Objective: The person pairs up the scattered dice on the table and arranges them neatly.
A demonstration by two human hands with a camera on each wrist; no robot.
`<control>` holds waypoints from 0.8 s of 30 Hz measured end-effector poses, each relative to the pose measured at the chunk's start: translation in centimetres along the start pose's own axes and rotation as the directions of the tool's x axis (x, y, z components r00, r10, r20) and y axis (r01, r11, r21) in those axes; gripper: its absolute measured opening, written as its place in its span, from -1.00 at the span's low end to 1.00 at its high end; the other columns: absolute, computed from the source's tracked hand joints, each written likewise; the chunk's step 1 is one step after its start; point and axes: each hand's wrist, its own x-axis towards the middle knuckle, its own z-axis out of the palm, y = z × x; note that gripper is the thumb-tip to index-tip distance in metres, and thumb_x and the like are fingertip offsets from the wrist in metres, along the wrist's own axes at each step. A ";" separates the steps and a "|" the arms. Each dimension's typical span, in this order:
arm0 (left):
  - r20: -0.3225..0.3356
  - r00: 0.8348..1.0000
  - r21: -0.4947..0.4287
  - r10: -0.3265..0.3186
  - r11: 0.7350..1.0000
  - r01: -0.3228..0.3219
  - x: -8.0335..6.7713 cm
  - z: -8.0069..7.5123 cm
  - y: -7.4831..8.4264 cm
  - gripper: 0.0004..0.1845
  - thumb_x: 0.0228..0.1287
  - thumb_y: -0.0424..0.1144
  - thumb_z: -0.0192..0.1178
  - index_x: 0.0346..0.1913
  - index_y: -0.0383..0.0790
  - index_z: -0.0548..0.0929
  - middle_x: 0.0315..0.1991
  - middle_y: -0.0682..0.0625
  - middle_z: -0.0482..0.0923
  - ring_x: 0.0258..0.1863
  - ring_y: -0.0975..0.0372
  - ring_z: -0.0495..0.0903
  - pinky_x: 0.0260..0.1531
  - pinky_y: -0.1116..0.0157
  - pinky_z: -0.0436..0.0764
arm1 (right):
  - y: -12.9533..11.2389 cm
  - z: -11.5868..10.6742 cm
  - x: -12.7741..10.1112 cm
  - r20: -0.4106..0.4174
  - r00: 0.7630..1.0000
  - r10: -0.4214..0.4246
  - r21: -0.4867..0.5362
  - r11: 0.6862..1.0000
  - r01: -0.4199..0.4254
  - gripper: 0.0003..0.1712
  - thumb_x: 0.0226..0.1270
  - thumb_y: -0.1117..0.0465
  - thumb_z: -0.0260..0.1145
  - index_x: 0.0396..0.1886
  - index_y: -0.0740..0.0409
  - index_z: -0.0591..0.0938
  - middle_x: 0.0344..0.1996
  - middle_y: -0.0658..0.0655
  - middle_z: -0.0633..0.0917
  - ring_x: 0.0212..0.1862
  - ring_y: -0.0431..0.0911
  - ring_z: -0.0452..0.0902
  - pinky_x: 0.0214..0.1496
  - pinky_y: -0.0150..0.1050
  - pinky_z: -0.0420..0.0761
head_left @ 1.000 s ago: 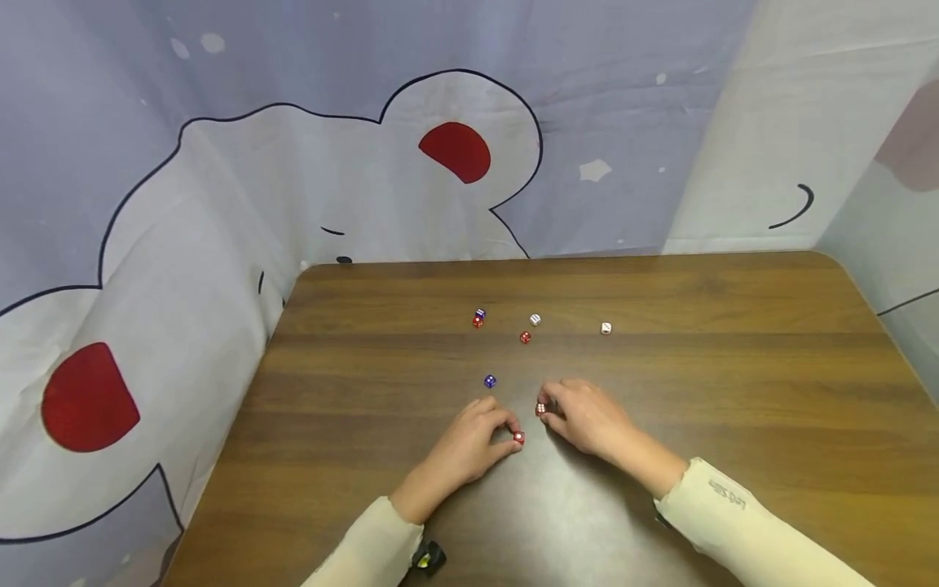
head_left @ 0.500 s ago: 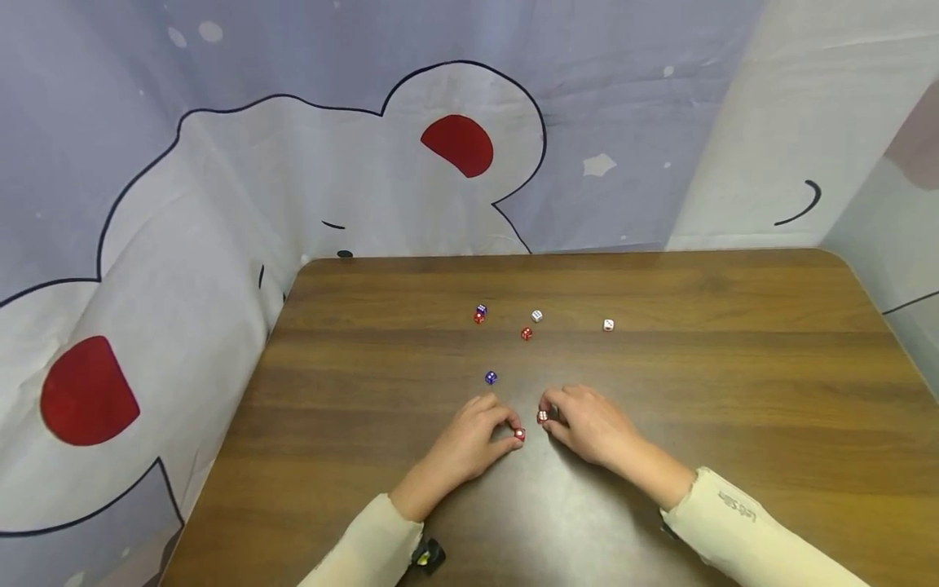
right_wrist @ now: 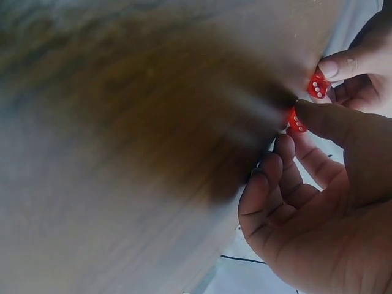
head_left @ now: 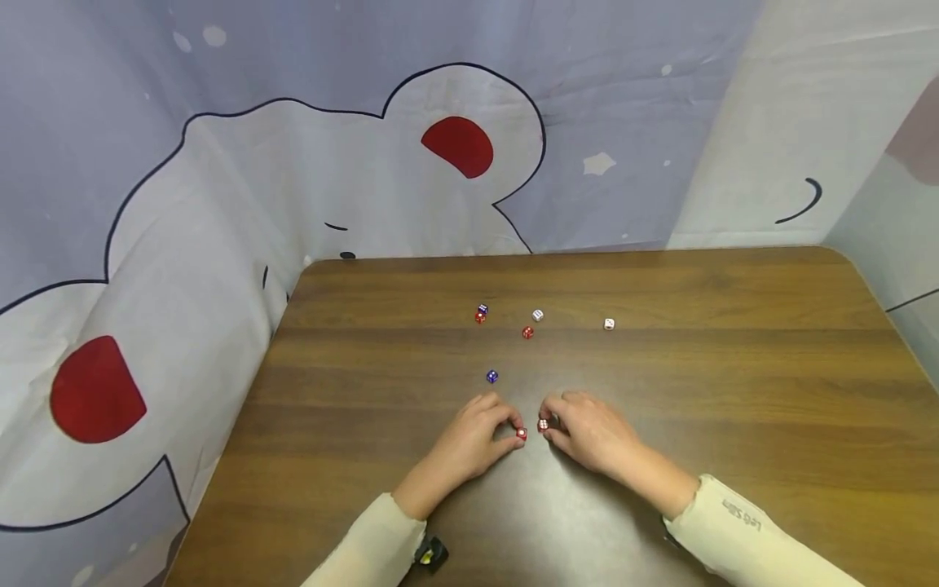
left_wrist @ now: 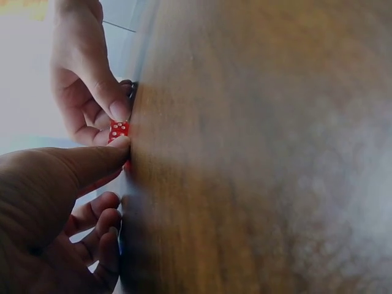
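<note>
- Head view: bright, even light, with a pale sheen on the table (head_left: 513, 505) near the sleeves and wide-angle bending at the edges.
- Both wrist views: soft, the wood blurred, backgrounds overexposed.

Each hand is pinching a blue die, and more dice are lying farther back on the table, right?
Not quite: the dice being pinched are red, not blue. In the head view the left hand pinches one red die and the right hand pinches another red die. More dice do lie farther back on the table, including a blue die.
</note>
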 end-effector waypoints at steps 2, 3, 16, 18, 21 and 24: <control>0.000 1.000 0.003 0.000 1.000 0.000 -0.1 0.0 0.0 -0.87 0.23 -0.07 0.46 -0.25 0.07 0.71 -0.28 0.19 0.50 -0.16 0.29 0.47 -0.04 0.27 0.50 | 0.0 0.1 -0.1 -0.009 1.000 -0.012 -0.004 1.000 0.012 -0.78 0.18 0.18 0.53 -0.34 -0.03 0.59 -0.50 -0.13 0.52 -0.40 -0.19 0.45 -0.36 -0.21 0.48; -0.002 1.000 0.005 0.000 1.000 0.000 -0.1 0.0 0.0 -0.87 0.23 -0.07 0.46 -0.25 0.08 0.71 -0.27 0.19 0.50 -0.16 0.29 0.47 -0.04 0.27 0.50 | 0.0 0.2 -0.1 -0.014 1.000 -0.016 -0.005 1.000 0.016 -0.77 0.18 0.18 0.53 -0.34 -0.03 0.59 -0.50 -0.13 0.52 -0.40 -0.19 0.45 -0.36 -0.21 0.48; 0.002 1.000 0.050 0.004 0.999 -0.004 -0.2 -0.1 0.1 -0.86 0.23 -0.02 0.44 -0.23 0.09 0.71 -0.25 0.21 0.52 -0.14 0.27 0.50 -0.05 0.22 0.50 | -1.0 0.2 -0.1 0.019 1.000 -0.015 -0.016 1.000 0.015 -0.80 0.20 0.15 0.51 -0.34 -0.03 0.60 -0.49 -0.12 0.55 -0.38 -0.19 0.48 -0.34 -0.21 0.50; 0.004 1.000 0.052 0.000 0.999 0.000 -0.2 -0.2 0.2 -0.85 0.24 -0.01 0.43 -0.22 0.09 0.71 -0.25 0.21 0.52 -0.14 0.28 0.50 -0.05 0.22 0.51 | -1.1 0.3 -0.2 0.012 1.000 -0.022 -0.022 1.000 0.022 -0.79 0.19 0.15 0.52 -0.34 -0.03 0.60 -0.50 -0.13 0.54 -0.38 -0.19 0.48 -0.33 -0.20 0.50; 0.005 1.000 0.056 -0.002 0.998 0.002 -0.2 -0.2 0.2 -0.85 0.24 -0.01 0.43 -0.22 0.09 0.71 -0.25 0.21 0.52 -0.15 0.28 0.49 -0.06 0.22 0.51 | -1.1 0.5 -0.2 0.002 0.999 -0.033 -0.025 0.999 0.033 -0.78 0.18 0.15 0.52 -0.35 -0.04 0.59 -0.51 -0.14 0.52 -0.38 -0.18 0.47 -0.32 -0.19 0.50; 0.007 1.000 0.062 -0.003 0.998 0.002 -0.2 -0.2 0.2 -0.85 0.23 0.00 0.43 -0.22 0.09 0.71 -0.25 0.22 0.52 -0.15 0.29 0.49 -0.08 0.22 0.50 | -1.3 0.5 -0.3 -0.004 0.999 -0.040 -0.025 0.999 0.040 -0.78 0.17 0.16 0.52 -0.35 -0.04 0.59 -0.52 -0.14 0.52 -0.39 -0.19 0.47 -0.32 -0.18 0.50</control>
